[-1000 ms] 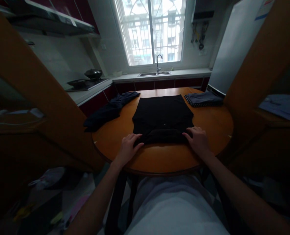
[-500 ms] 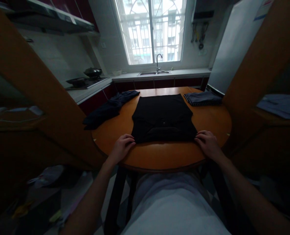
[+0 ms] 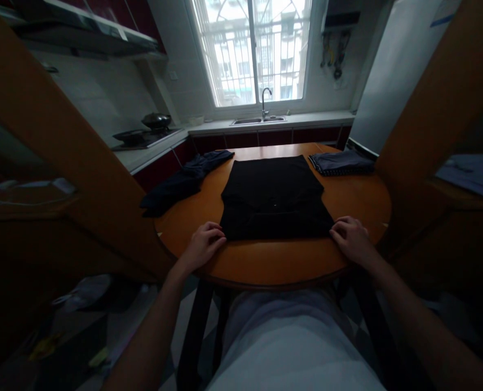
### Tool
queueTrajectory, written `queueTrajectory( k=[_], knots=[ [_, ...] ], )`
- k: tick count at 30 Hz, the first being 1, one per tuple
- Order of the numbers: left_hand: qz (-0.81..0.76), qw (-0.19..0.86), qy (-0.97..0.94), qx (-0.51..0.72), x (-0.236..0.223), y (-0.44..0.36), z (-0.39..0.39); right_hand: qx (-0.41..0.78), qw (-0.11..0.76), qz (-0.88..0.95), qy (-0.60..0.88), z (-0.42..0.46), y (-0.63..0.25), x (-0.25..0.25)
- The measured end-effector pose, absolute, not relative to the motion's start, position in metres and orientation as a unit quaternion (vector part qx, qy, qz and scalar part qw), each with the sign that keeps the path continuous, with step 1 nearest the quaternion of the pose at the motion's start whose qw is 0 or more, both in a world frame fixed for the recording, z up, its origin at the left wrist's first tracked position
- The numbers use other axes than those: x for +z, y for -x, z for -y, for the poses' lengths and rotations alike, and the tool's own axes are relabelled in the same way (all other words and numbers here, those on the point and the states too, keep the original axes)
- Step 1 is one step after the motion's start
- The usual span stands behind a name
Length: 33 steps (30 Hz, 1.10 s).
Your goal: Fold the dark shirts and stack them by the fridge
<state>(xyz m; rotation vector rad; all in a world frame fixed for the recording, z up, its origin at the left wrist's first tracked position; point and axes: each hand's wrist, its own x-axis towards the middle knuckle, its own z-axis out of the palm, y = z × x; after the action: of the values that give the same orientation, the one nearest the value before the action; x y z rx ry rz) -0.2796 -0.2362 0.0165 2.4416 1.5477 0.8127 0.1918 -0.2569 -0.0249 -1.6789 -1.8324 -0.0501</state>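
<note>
A black shirt [image 3: 271, 187] lies flat on the round wooden table [image 3: 274, 263], its near edge straight and its sides curving inward partway up. A small pale mark shows near its middle front. My left hand [image 3: 204, 244] pinches the near left corner between thumb and fingers. At the near right corner, my right hand [image 3: 350, 239] grips the cloth the same way. Both hands rest at table height, and the fingertips partly hide the corners they hold.
Dark blue clothing [image 3: 188, 179] lies crumpled over the table's left edge. Folded clothes [image 3: 342, 163] sit stacked at the far right. Wooden posts [image 3: 420, 108] flank the table. Behind it are a sink [image 3: 247, 121], a stove [image 3: 143, 140] and a fridge [image 3: 391, 81].
My right hand has shifted slightly right with its corner, and the shirt's near edge looks a little wider and smoother. My left hand stays almost in place. The view has moved slightly.
</note>
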Motion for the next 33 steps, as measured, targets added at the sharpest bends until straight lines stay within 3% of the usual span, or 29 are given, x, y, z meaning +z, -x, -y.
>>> queueTrajectory(
  k=[5,10,15,27,33],
  knots=[
    [-0.491,-0.002,-0.824,0.283,0.032,0.216,0.243,-0.033,0.363,0.746,0.557,0.258,-0.142,0.0],
    [-0.438,-0.009,-0.883,0.169,0.023,0.155,0.236,-0.002,0.257,0.837,0.484,0.245,-0.086,0.001],
    [-0.478,-0.003,-0.872,0.104,0.002,0.155,0.236,0.013,0.184,0.847,0.5,0.235,-0.076,-0.016],
    [-0.451,-0.04,-0.882,0.133,-0.005,0.119,0.236,-0.015,0.231,0.85,0.473,0.248,-0.077,-0.005],
    [-0.493,-0.05,-0.855,0.15,-0.015,0.126,0.238,0.007,0.187,0.832,0.523,0.254,-0.075,-0.012]
  ],
)
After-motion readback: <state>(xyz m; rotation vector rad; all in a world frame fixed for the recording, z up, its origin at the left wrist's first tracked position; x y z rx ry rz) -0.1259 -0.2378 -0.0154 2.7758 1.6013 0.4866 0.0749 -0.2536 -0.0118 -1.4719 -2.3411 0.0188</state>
